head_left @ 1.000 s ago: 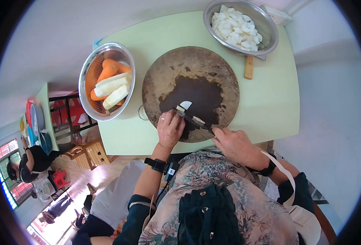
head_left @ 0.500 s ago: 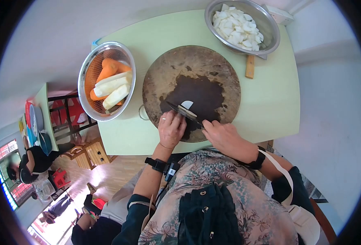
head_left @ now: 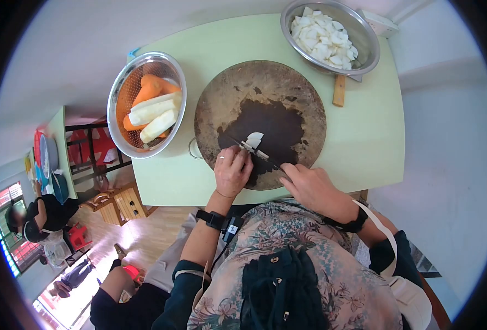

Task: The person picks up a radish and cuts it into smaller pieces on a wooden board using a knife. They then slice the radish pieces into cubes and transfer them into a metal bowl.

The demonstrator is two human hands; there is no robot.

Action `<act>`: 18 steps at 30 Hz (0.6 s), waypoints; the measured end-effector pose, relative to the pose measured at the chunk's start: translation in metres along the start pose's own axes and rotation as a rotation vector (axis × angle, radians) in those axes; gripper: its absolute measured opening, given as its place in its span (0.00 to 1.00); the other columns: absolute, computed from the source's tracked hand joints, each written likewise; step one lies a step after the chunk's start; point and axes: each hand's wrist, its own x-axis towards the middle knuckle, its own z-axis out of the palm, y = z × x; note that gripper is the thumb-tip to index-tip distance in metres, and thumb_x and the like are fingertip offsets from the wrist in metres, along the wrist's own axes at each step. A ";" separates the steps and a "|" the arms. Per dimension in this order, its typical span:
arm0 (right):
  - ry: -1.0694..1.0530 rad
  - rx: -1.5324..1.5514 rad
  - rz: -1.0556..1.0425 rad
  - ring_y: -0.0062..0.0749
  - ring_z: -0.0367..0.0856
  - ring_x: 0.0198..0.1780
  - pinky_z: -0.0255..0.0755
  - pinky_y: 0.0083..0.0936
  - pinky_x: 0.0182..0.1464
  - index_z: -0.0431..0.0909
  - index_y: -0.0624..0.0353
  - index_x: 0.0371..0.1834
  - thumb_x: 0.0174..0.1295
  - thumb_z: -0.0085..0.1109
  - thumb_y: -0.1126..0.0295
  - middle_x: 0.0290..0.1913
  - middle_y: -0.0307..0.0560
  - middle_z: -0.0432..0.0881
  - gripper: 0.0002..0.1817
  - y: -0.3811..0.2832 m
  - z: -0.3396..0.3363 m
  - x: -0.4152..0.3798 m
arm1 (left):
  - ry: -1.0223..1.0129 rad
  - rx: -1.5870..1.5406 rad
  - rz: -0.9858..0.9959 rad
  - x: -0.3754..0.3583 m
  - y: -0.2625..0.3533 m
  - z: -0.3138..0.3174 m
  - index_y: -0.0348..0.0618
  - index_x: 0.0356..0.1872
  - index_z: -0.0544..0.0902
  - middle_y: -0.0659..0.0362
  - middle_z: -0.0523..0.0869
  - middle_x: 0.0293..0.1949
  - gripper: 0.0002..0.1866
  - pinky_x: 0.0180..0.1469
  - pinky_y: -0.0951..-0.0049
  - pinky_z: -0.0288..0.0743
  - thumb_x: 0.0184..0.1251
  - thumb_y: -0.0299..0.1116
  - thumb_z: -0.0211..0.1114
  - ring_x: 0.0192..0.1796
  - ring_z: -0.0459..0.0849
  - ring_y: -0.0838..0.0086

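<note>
My right hand grips a knife, its blade slanting up and left across the round wooden chopping board. Curled fingers of my left hand hold a piece of white radish against the board, right beside the blade; the hand hides most of that piece. A couple of thin white radish slices lie on the dark wet patch just past the blade. Left of the board, a metal colander holds peeled white radishes and orange carrots.
A steel bowl of cut white pieces stands at the far right of the pale green table. A wooden handle sticks out from beneath it. Other people are at the left, near a wooden chair.
Another slice has come off the white radish and lies with the first one beyond the blade. My right hand has shifted slightly right with the knife; my left hand stays nearly in place.
</note>
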 end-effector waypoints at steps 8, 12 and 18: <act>-0.046 -0.017 0.023 0.50 0.81 0.26 0.75 0.38 0.27 0.69 0.61 0.38 0.65 0.55 0.66 0.26 0.54 0.78 0.10 -0.002 -0.005 -0.014 | -0.041 0.017 0.005 -0.001 0.000 -0.002 0.38 0.36 0.82 0.54 0.81 0.38 0.13 0.43 0.65 0.76 0.46 0.22 0.69 0.39 0.80 0.61; -0.099 -0.033 0.037 0.47 0.82 0.27 0.75 0.36 0.27 0.72 0.62 0.47 0.65 0.56 0.64 0.30 0.52 0.79 0.14 -0.001 -0.004 -0.013 | -0.050 0.012 0.005 -0.001 0.000 -0.002 0.38 0.36 0.81 0.54 0.81 0.38 0.12 0.43 0.65 0.76 0.47 0.22 0.69 0.39 0.80 0.61; -0.058 -0.038 0.004 0.47 0.80 0.25 0.74 0.37 0.25 0.71 0.61 0.45 0.65 0.56 0.65 0.26 0.52 0.77 0.12 -0.001 0.009 -0.004 | -0.076 0.012 0.003 -0.001 -0.002 -0.003 0.38 0.35 0.81 0.54 0.81 0.38 0.11 0.43 0.65 0.75 0.48 0.22 0.69 0.39 0.80 0.61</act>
